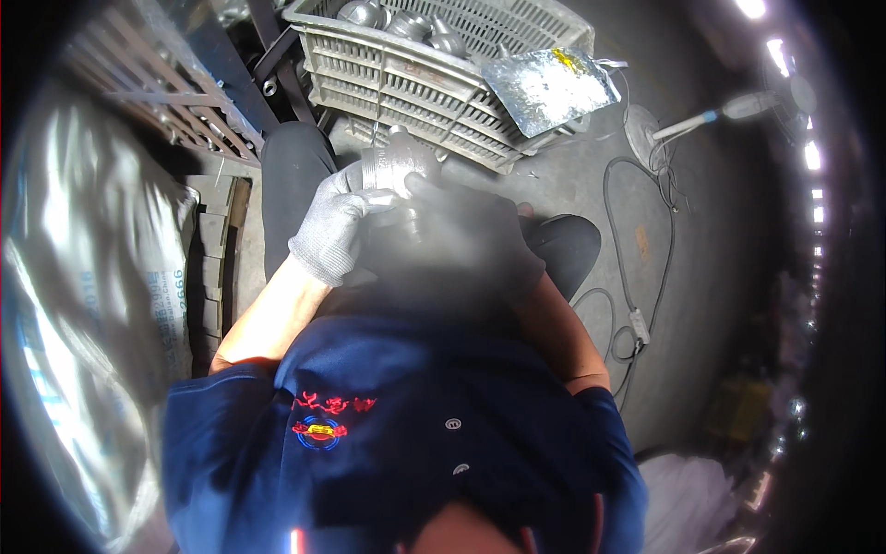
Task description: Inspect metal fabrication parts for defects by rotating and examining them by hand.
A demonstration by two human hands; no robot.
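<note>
A silvery, rounded metal part (397, 164) with ridges and a short knob on top is held up in front of my lap. My left hand (330, 229), in a light grey knit glove, grips it from the left with the thumb across its lower side. Against its right side lies my right hand (484, 235), also gloved; a dark grey blur covers most of it and hides how its fingers are set. Beyond my hands stands a grey plastic crate (397, 88) with several similar metal parts (411, 26) inside.
A shiny silver sheet (552, 90) hangs over the crate's near right corner. To the right are a fan (766, 104) on a round base and a looped cable (611, 212) on the floor. White sacks (92, 305) and a wooden pallet (212, 249) sit at the left, below a metal rack (166, 92).
</note>
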